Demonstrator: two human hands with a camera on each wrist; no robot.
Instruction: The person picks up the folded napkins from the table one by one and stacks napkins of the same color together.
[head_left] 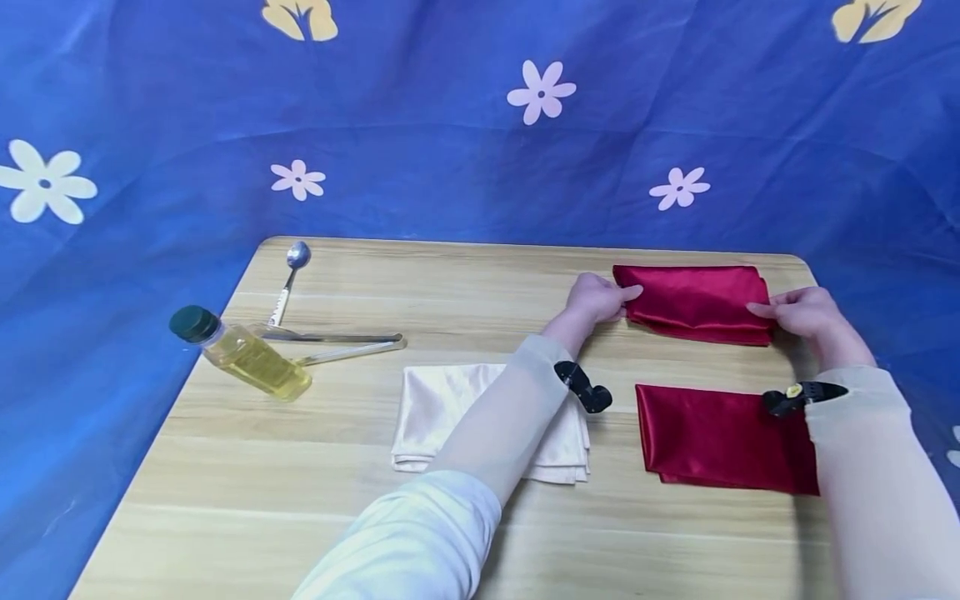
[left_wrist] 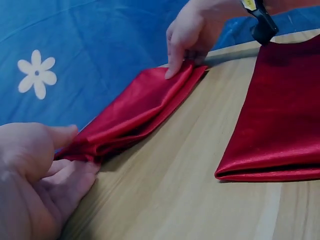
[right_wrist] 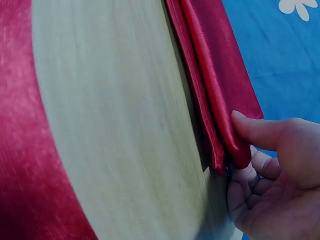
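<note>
The far red cloth (head_left: 693, 302) was at the counter's (head_left: 345, 517) two o'clock, its nine-o'clock end pinched in the grip of the left hand (head_left: 597, 298), its three-o'clock end by the right hand (head_left: 807, 315). A nearer red cloth (head_left: 716, 437) lay at six from it.

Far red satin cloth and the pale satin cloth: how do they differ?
The far red satin cloth is deep red, whereas the pale satin cloth is near white. The left hand and right hand pinch the far red one at opposite ends; neither holds the pale one, which lies on the table, partly hidden by the left forearm. Both are folded and glossy.
</note>
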